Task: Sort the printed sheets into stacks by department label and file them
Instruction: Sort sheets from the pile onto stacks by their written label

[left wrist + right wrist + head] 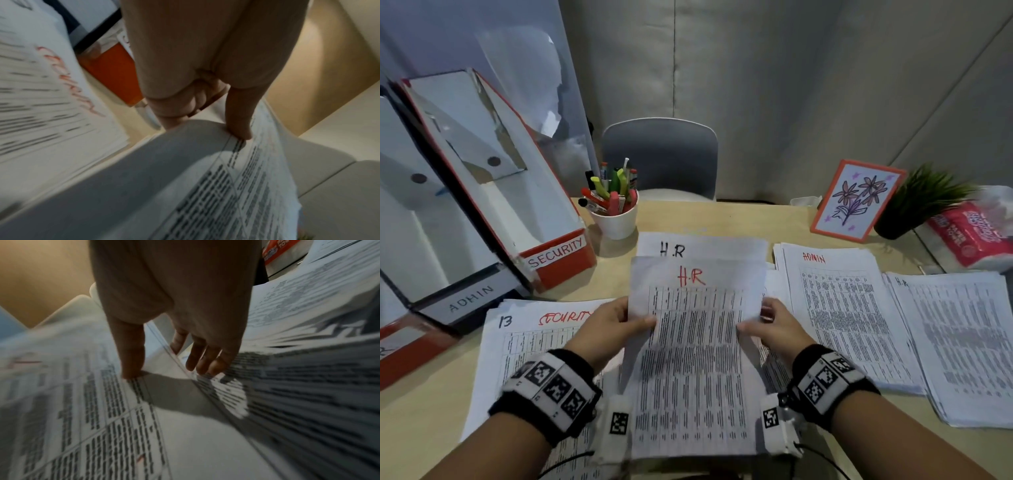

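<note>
The sheet marked H.R in red [693, 346] is being held over the middle of the desk [756, 219], the left hand [607, 329] pinching its left edge, thumb on top and fingers curled beneath, the right hand [779, 330] pinching the right edge likewise. Behind it another H.R page [702, 248] is lying flat, so that is probably its stack; squaring the corners before letting go should be keeping the pile tidy. A Security pile [524, 346] is sitting to the left, an Admin pile [839, 308] to the right. Both wrist views are blurring, and the far right pile's label [900, 282] is getting cut off, so I cannot read it
</note>
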`<state>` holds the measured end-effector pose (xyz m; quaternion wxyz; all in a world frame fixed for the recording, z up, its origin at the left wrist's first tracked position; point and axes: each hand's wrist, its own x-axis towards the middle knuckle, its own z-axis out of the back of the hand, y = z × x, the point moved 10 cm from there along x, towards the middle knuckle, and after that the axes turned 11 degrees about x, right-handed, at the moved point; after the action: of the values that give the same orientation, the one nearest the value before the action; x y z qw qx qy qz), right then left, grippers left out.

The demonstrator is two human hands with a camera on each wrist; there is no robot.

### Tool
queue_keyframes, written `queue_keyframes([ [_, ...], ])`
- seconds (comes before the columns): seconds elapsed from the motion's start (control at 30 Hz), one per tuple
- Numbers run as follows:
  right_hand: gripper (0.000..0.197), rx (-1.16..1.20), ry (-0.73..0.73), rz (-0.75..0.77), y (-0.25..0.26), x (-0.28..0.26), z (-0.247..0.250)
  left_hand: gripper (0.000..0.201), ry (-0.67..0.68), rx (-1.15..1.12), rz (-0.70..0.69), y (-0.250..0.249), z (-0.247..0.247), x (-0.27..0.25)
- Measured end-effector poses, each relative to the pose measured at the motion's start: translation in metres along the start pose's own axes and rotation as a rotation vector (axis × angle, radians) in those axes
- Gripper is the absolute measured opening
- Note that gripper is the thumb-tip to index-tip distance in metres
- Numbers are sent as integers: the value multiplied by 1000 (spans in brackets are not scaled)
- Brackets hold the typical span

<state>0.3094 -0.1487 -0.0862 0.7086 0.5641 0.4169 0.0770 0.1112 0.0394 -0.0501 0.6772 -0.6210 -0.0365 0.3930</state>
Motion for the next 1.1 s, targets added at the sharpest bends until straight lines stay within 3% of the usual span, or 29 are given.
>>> queue_keyframes([
  [0.07,53,34,81,5,18,-1,-5,23,2,-35,-86,-27,6,-6],
  [0.13,42,87,118,74,46,-4,-10,40,-18,-63,-192,-57,15,-14],
  [0.3,19,90,31,495,140,-47,-14,31,-232,-71,-440,-122,38,-37],
  [0.43,28,40,36,703,168,-81,-28,29,-321,3,-632,-148,36,-51],
  [0.5,33,-15,76,671,150,-77,-36,31,-291,22,-606,-136,26,-44],
  [0.6,39,-157,204,424,97,-56,-52,39,-262,67,-386,-87,13,-21],
  [0.7,49,-316,239,289,61,-41,-55,34,-279,162,-301,-55,4,-13],
  [0.8,45,-306,174,262,53,-29,-50,38,-317,122,-300,-53,6,-14],
  [1.03,18,-65,-64,323,68,-25,-14,17,-332,113,-309,-56,15,-17],
  [1.1,25,-69,-89,288,68,-24,7,13,-287,30,-358,-60,12,-16],
])
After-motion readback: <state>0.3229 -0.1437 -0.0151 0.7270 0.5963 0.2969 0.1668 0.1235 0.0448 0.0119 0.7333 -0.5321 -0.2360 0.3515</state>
